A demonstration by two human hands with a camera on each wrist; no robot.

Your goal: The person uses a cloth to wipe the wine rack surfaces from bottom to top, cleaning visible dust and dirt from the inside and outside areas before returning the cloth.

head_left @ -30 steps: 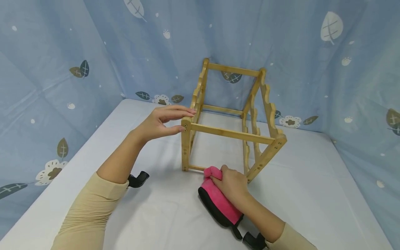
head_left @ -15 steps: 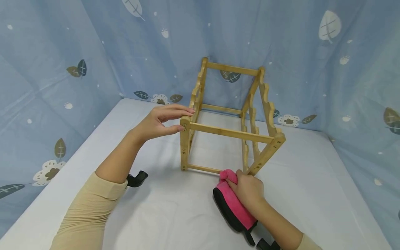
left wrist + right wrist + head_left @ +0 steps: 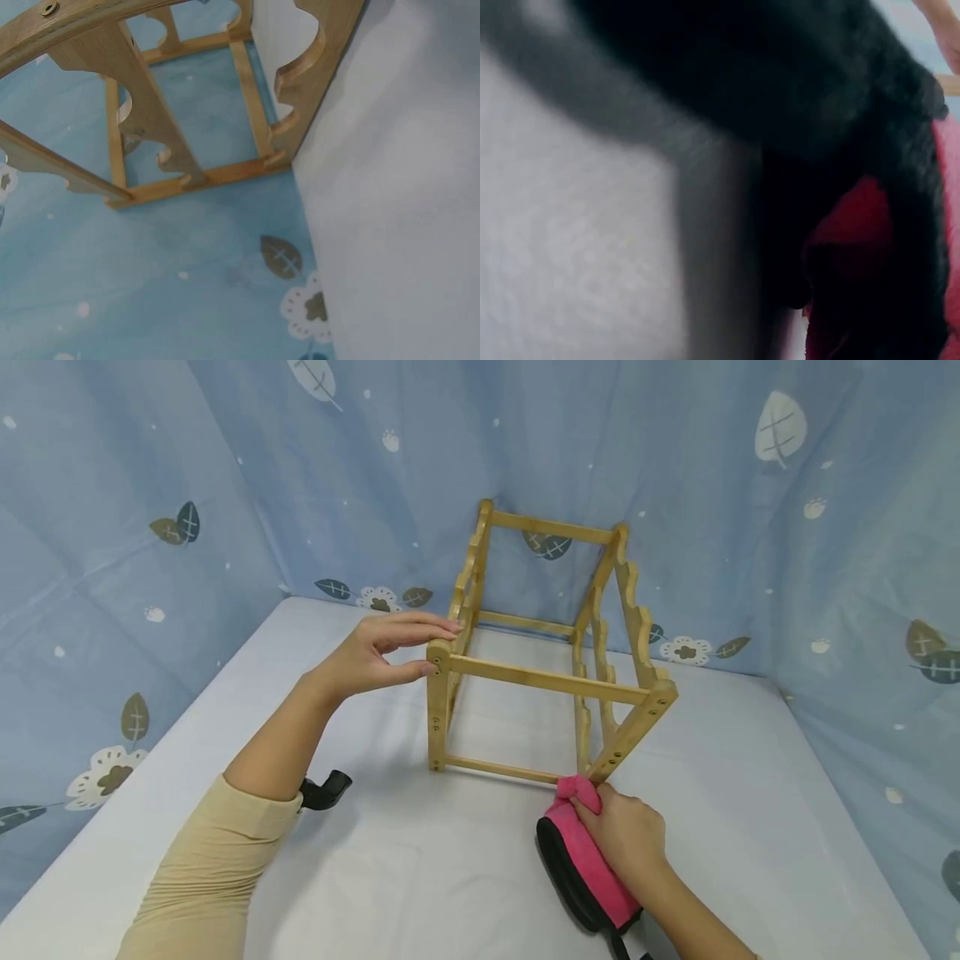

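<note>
A wooden rack [image 3: 551,679] with scalloped side rails stands on the white surface in the head view. My left hand [image 3: 375,653] steadies its near left top corner, thumb on the front face and straight fingers over the top. My right hand [image 3: 626,835] grips a pink plush cloth [image 3: 588,860] with a black border and a black loop. A pink fold of it is pressed at the right end of the rack's front bottom bar [image 3: 502,768]. In the right wrist view the cloth's dark border [image 3: 900,150] fills much of the picture, blurred.
A blue curtain [image 3: 420,485] with leaf prints hangs behind and at both sides. The white tabletop [image 3: 420,868] reaches back to it. A black wrist camera mount [image 3: 326,791] juts out beneath my left forearm.
My right hand has slid the pink cloth rightward along the front bottom bar, from near its middle to its right end. The left hand stays on the rack's corner.
</note>
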